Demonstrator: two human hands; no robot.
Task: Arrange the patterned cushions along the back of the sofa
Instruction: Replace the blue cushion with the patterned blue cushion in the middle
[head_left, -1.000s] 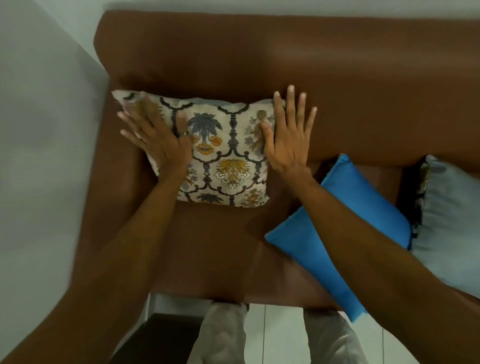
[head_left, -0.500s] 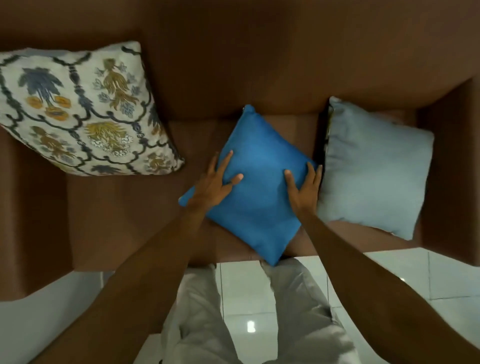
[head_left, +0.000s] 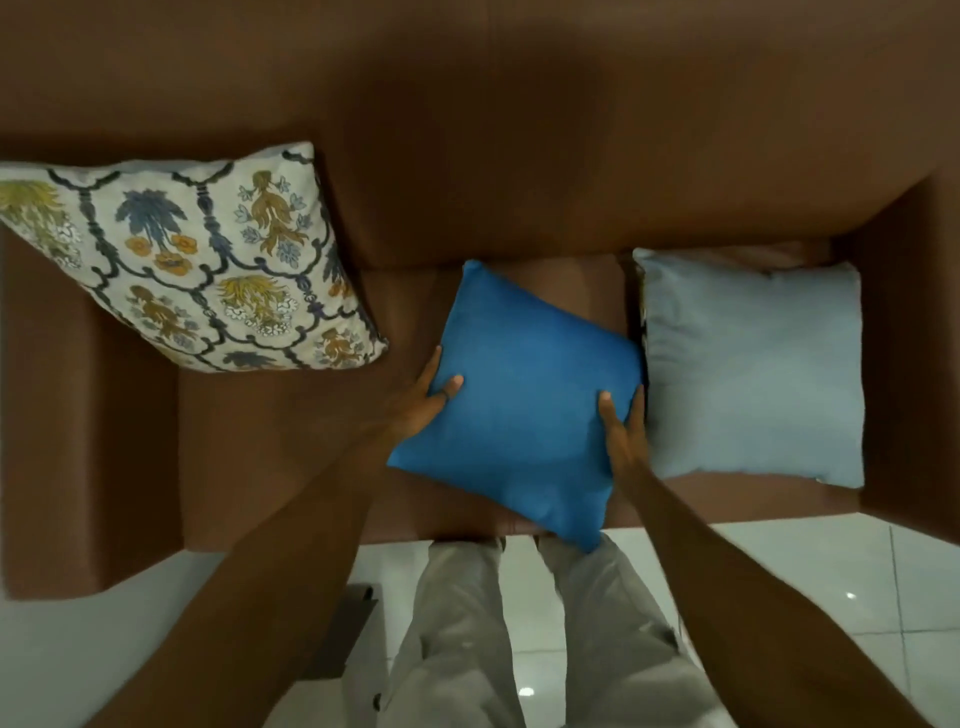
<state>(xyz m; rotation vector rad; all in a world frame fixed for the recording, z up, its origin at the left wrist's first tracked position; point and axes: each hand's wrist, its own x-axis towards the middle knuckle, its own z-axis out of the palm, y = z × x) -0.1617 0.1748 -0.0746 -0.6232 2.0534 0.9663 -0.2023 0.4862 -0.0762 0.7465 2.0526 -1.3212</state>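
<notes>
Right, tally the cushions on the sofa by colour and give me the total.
Floral patterned cushion: 1
Bright blue cushion: 1, gripped at its sides by the left hand and the right hand
Pale blue-grey cushion: 1
Total: 3 cushions on the brown sofa

I can't see my left hand's (head_left: 423, 402) fingers; they're under the blue cushion (head_left: 519, 405). The patterned cushion (head_left: 208, 265) is cut off at the left edge, and the sofa (head_left: 519, 156) at top and right.

Single head-worn wide-angle view, looking steeply down from above, close over the brown sofa (head_left: 519, 156), facing its backrest
</notes>
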